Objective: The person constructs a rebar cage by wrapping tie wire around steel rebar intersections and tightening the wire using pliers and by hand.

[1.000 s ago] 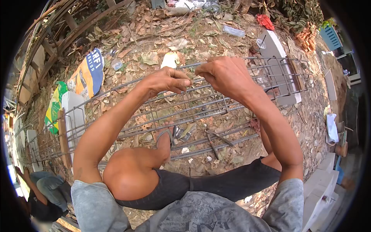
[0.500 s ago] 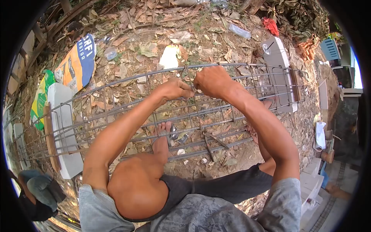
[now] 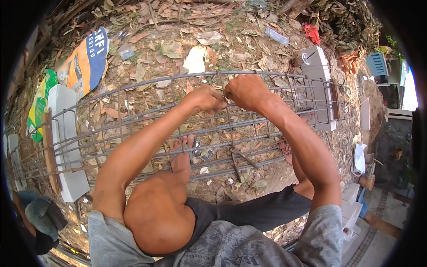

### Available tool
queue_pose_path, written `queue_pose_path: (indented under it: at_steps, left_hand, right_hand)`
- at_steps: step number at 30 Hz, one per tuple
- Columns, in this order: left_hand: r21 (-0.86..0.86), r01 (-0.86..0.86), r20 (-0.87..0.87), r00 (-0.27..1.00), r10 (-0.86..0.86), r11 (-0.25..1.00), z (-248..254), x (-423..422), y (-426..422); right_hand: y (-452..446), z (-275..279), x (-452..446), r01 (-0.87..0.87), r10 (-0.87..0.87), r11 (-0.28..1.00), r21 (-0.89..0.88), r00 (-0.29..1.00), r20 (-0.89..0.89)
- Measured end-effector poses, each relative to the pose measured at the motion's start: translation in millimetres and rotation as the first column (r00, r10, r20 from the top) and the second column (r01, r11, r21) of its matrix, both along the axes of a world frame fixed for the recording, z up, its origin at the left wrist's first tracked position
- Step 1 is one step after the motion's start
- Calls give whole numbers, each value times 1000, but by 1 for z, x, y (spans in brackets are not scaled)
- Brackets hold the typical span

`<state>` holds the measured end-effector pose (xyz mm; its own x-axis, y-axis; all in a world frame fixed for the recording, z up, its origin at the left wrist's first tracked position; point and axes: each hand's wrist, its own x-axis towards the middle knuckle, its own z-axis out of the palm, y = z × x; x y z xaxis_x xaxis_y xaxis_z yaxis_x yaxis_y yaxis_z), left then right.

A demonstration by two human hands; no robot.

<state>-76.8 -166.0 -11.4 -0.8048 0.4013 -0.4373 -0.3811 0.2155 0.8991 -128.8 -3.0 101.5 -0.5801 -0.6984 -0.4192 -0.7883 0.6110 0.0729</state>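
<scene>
A long cage of steel bars and square stirrups (image 3: pixel 195 131) spans the view in front of my knees. Close together at its upper middle, my left hand (image 3: pixel 207 99) and my right hand (image 3: pixel 246 91) work beside one upright stirrup. The left fingers are curled and pinched near that stirrup. My right hand is closed, knuckles up, just to the right of it. Whatever small thing the fingertips hold is hidden. Pincers (image 3: pixel 237 163) with spread handles lie across the lower bars, below my hands.
Pale blocks support the cage at the left (image 3: pixel 66 142) and right (image 3: pixel 316 84). Printed sacks (image 3: pixel 89 62) lie at the upper left, a red scrap (image 3: pixel 312 34) at the upper right. A seated person's leg (image 3: pixel 40 213) shows at the lower left.
The view has shifted over the cage. My hands have come closer together beside the stirrup, and the left fingers, looser a second ago, are more curled.
</scene>
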Motion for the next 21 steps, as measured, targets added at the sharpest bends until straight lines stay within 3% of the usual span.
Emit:
queue_pose_path:
  at_steps: [2,7,12,16,21]
  left_hand:
    - [11,-20,43,999,19,1000,0,0,0]
    - [7,-23,157,987,22,1000,4,-2,0]
    - [112,16,243,969,-43,994,-2,-13,-3]
    - [206,30,264,961,-85,978,-5,-13,-2]
    - [180,52,265,959,-99,982,-5,-14,-2]
  right_hand:
    - [3,-2,3,-1,2,1000,26,1000,-26]
    - [23,-13,24,81,-99,972,-219,993,-71]
    - [46,-27,77,299,-333,810,-505,943,23]
    - [52,-33,85,118,-211,880,-460,965,-157]
    - [53,-31,74,-52,-89,907,-417,946,-312]
